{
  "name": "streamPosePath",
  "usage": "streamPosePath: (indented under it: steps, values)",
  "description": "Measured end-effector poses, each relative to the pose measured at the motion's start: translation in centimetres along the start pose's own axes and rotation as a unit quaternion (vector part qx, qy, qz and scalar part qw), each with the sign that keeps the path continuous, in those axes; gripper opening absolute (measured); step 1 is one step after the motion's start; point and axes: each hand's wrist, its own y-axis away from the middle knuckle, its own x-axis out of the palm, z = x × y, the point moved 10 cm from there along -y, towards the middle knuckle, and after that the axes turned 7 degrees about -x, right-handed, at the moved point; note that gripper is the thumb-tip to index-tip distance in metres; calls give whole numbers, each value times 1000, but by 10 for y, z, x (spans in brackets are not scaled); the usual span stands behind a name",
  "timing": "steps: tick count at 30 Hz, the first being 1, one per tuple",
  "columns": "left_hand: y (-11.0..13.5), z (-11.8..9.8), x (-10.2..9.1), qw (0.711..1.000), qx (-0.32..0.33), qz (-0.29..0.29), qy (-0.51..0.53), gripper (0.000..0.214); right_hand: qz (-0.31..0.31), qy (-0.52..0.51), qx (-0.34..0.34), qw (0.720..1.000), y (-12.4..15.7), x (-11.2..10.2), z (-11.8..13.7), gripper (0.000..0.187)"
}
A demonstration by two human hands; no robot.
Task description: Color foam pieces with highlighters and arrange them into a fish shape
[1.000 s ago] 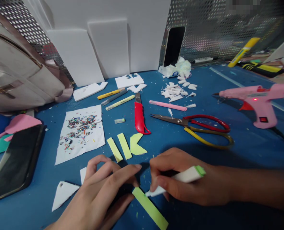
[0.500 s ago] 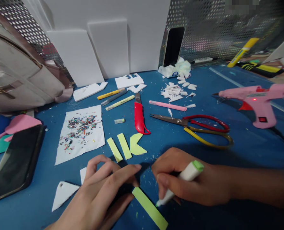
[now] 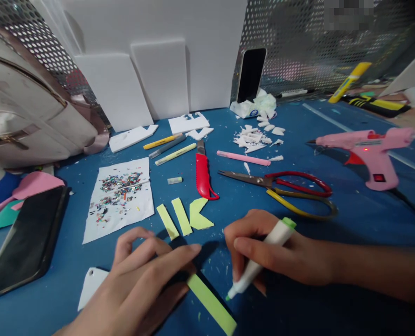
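My left hand (image 3: 141, 275) is closed on the upper end of a light green foam strip (image 3: 212, 305), holding it on the blue table; part of the strip is under the fingers. In my right hand (image 3: 273, 252) is a white marker (image 3: 259, 261) with a green tip and green end, slanting down. Its tip is just right of the strip's long edge, slightly apart from it. Beyond my fingers lie two short green strips (image 3: 182, 217) and a notched green piece (image 3: 199, 217). A white piece with a hole (image 3: 91, 287) is partly behind my left hand.
Scissors (image 3: 242, 178), a red-handled knife (image 3: 203, 175) and a marker cap (image 3: 175, 180) lie ahead. A pink glue gun (image 3: 378, 158) with its light on stands right. At left are a paper with glittery bits (image 3: 99, 205), a phone (image 3: 22, 242) and a backpack (image 3: 22, 102).
The strip and my left hand have shifted slightly left. The marker's tip, close against the strip's edge before, now stands a little off it. The whole view has tilted slightly.
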Motion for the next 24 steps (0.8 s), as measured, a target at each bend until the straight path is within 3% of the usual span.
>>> streamPosePath:
  steps: [3,7,10,14,24]
  values:
    - [0,24,-34,995,-47,-59,-68,38,-16,-20,-23,999,0,-3,1,43]
    - [-2,61,-76,978,-115,-127,-115,59,-28,-5,-35,999,1,-5,4,43]
    - [-8,77,-71,987,-109,-71,-92,63,-28,4,-33,999,1,-4,5,45]
    - [-13,76,-57,992,-68,-24,-106,62,-28,12,-22,999,0,-5,5,48]
    - [-13,77,-46,989,-86,-25,-117,51,-24,18,-32,999,-1,-6,6,43]
